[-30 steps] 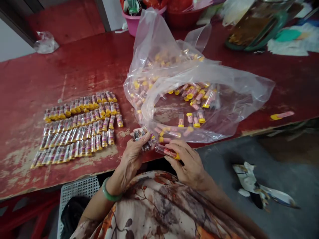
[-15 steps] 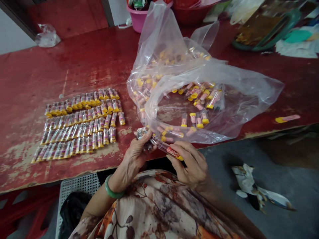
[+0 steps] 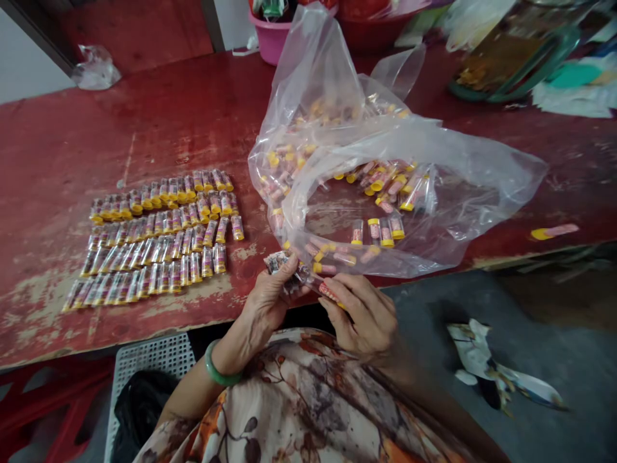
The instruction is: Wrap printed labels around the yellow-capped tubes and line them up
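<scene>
In front of my body, at the table's near edge, my left hand (image 3: pixel 272 292) is closed around a bunch of printed clear plastic sleeves (image 3: pixel 284 267). My right hand (image 3: pixel 364 315) pinches a small clear tube (image 3: pixel 330 291) with red and white contents and a yellow cap. The tube's far end meets the sleeves; whether it is inside one I cannot tell. Just beyond my hands, a large clear plastic bag (image 3: pixel 463 154) lies open with many similar tubes (image 3: pixel 396 225) inside. To the left, wrapped tubes (image 3: pixel 166 225) lie side by side in several rows.
A lone yellow-capped tube (image 3: pixel 554 231) lies near the right edge of the red table (image 3: pixel 183 122). At the back stand a pink basin (image 3: pixel 272 38) and a jug with a green handle (image 3: pixel 540 67). Below the table are a perforated white stool (image 3: pixel 149 354) and litter (image 3: pixel 482 360) on the floor.
My right hand has shifted slightly left with the tube, bringing it closer to the sleeves in my left hand. The view has moved a little; the bag and rows lie as before.
</scene>
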Motion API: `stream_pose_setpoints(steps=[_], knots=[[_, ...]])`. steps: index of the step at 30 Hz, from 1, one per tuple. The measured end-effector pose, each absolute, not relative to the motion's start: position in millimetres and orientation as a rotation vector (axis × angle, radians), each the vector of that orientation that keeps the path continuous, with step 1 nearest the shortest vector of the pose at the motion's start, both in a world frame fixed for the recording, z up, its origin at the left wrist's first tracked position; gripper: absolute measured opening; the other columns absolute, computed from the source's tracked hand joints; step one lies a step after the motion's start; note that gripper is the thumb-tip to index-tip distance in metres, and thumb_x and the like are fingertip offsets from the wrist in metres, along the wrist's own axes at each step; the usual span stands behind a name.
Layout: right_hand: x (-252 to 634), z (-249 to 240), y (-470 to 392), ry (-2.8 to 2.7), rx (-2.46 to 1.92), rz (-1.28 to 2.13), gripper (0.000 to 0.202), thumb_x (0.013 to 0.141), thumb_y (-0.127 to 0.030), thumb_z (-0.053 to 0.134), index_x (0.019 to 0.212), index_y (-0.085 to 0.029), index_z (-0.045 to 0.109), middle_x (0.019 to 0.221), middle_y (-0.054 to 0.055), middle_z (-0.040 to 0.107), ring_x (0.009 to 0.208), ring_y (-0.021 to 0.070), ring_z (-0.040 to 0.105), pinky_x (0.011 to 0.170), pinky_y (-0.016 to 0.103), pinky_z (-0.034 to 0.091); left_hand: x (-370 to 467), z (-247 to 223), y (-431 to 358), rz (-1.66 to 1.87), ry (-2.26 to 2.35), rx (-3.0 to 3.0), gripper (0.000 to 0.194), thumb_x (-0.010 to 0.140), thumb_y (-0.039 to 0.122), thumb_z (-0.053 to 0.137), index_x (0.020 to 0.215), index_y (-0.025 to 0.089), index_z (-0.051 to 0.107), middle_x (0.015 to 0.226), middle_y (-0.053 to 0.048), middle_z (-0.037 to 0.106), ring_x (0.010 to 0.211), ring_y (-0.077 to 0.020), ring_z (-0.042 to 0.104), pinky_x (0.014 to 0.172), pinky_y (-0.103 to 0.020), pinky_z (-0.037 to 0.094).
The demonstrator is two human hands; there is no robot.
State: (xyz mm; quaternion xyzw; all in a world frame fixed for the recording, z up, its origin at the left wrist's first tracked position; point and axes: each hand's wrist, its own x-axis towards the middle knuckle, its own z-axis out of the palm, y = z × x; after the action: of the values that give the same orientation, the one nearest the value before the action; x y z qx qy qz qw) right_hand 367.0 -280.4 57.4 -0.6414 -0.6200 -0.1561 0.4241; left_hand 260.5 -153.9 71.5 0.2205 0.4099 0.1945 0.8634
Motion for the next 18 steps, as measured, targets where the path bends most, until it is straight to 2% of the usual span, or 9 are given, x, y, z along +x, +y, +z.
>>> stream_pose_setpoints(steps=[6, 9, 13, 15, 18], knots=[[368.2, 59.0, -281.6, -1.694, -1.599, -0.518, 0.037, 0.073, -0.007, 0.069, 0.11, -0.007, 0.061, 0.095, 0.017, 0.066, 0.082, 0.0239, 0.064, 0.07, 0.036, 0.056, 257.0, 67.8, -155.6, 0.445, 0.826, 0.504, 0.028, 0.068, 0.03, 0.08, 0.089, 0.015, 0.069, 0.083, -0.002, 0.07, 0.069, -0.0134, 0.065, 0.057, -0.024, 0.057], [367.4, 60.2, -281.7, -1.723, -1.595, -0.509, 0.036, 0.073, -0.007, 0.068, 0.109, -0.006, 0.061, 0.094, 0.018, 0.066, 0.081, 0.0239, 0.064, 0.069, 0.036, 0.055, 258.2, 68.7, -156.5, 0.474, 0.844, 0.496, 0.031, 0.064, 0.031, 0.083, 0.086, 0.014, 0.069, 0.081, -0.003, 0.071, 0.066, -0.0128, 0.065, 0.058, -0.024, 0.057], [363.2, 59.4, -278.5, -1.536, -1.588, -0.446, 0.028, 0.079, -0.011, 0.066, 0.107, -0.011, 0.061, 0.09, 0.011, 0.068, 0.082, 0.0184, 0.066, 0.071, 0.029, 0.055, 258.9, 68.2, -159.3, 0.496, 0.909, 0.515, 0.04, 0.055, 0.033, 0.088, 0.082, 0.013, 0.068, 0.075, -0.003, 0.07, 0.061, -0.0135, 0.064, 0.058, -0.026, 0.057], [361.7, 58.4, -277.1, -1.501, -1.588, -0.482, 0.028, 0.079, -0.011, 0.066, 0.106, -0.011, 0.061, 0.088, 0.009, 0.07, 0.082, 0.0178, 0.067, 0.072, 0.027, 0.056, 257.8, 67.0, -160.8, 0.484, 0.924, 0.529, 0.04, 0.055, 0.034, 0.088, 0.082, 0.013, 0.067, 0.075, -0.003, 0.07, 0.062, -0.0141, 0.064, 0.059, -0.027, 0.057], [361.1, 56.7, -277.1, -1.601, -1.591, -0.601, 0.032, 0.075, -0.011, 0.072, 0.105, -0.009, 0.062, 0.089, 0.012, 0.071, 0.079, 0.0202, 0.068, 0.07, 0.03, 0.056, 255.9, 66.2, -162.9, 0.49, 0.901, 0.527, 0.038, 0.058, 0.035, 0.086, 0.083, 0.014, 0.067, 0.077, -0.003, 0.07, 0.063, -0.0143, 0.065, 0.06, -0.028, 0.057]])
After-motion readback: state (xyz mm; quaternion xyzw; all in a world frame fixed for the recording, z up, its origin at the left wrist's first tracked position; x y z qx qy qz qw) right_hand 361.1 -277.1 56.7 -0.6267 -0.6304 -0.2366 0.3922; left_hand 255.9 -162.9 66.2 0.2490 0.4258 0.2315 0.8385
